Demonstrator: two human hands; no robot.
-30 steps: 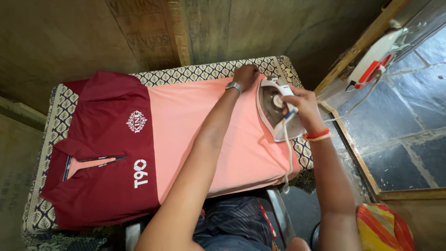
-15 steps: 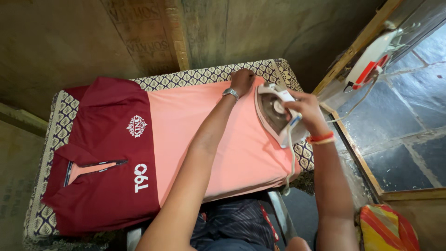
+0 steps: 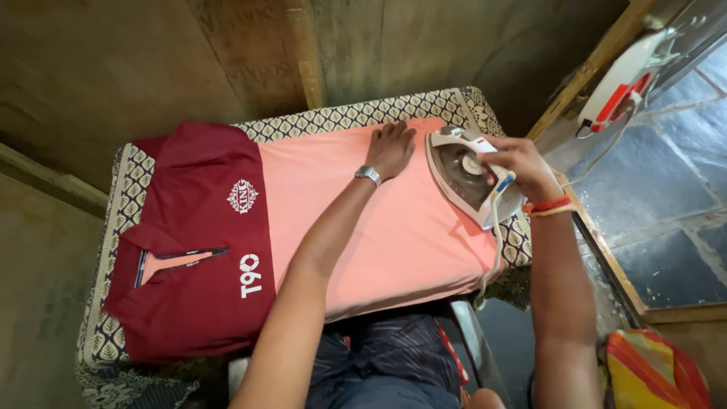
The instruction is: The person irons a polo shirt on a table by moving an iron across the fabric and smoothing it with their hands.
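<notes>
A polo shirt (image 3: pixel 363 227), maroon on the collar half and salmon pink on the lower half, lies flat on a padded ironing table. My left hand (image 3: pixel 392 148), with a metal watch on the wrist, presses flat on the pink cloth near the far edge. My right hand (image 3: pixel 517 168), with an orange band at the wrist, grips the handle of a white electric iron (image 3: pixel 468 178). The iron is tilted up, its grey soleplate showing, at the shirt's right end, and its cord hangs off the table's near right side.
The table cover (image 3: pixel 121 227) has a brown and cream leaf pattern. A concrete wall (image 3: pixel 227 53) rises behind the table. Another white and red iron (image 3: pixel 625 83) rests on a wooden ledge at upper right. Dark stone floor (image 3: pixel 666 204) lies to the right, with a striped orange bag (image 3: pixel 651 371) at lower right.
My right hand has tipped the iron further up, so more of its soleplate shows. My left hand stays pressed on the pink cloth near the far edge.
</notes>
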